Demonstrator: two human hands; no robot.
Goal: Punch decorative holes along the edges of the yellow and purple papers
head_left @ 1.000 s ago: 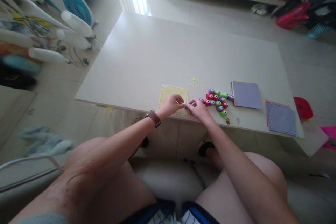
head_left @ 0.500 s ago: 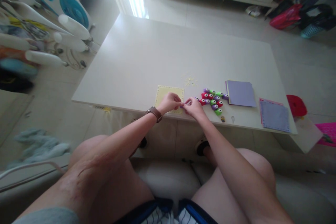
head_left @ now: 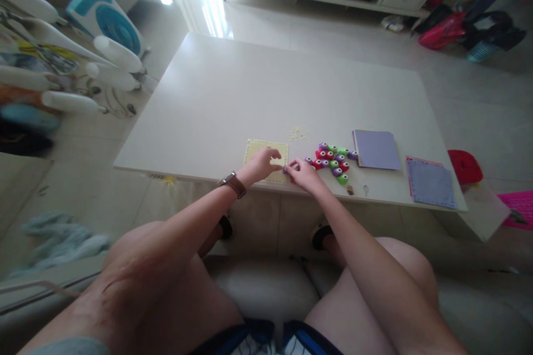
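Note:
A pale yellow square of paper with small cut-outs along its border lies near the table's front edge. My left hand is over it, thumb and fingers apart, the thumb tip close to a small purple craft punch. That punch is at the paper's right edge, pinched by the fingers of my right hand. Just right of this hand sits a cluster of small purple, red and green punches with white eye-like dots. Yellow paper scraps are scattered behind the sheet.
A stack of purple paper squares lies right of the punches. Farther right is a bluish-purple sheet with a punched border, over a pink one. A small figure charm and a clear piece lie by the white table's front edge.
My left hand's fingers have spread and moved off the pinch, while my right hand keeps hold of the purple punch at the paper's edge. The view has shifted slightly.

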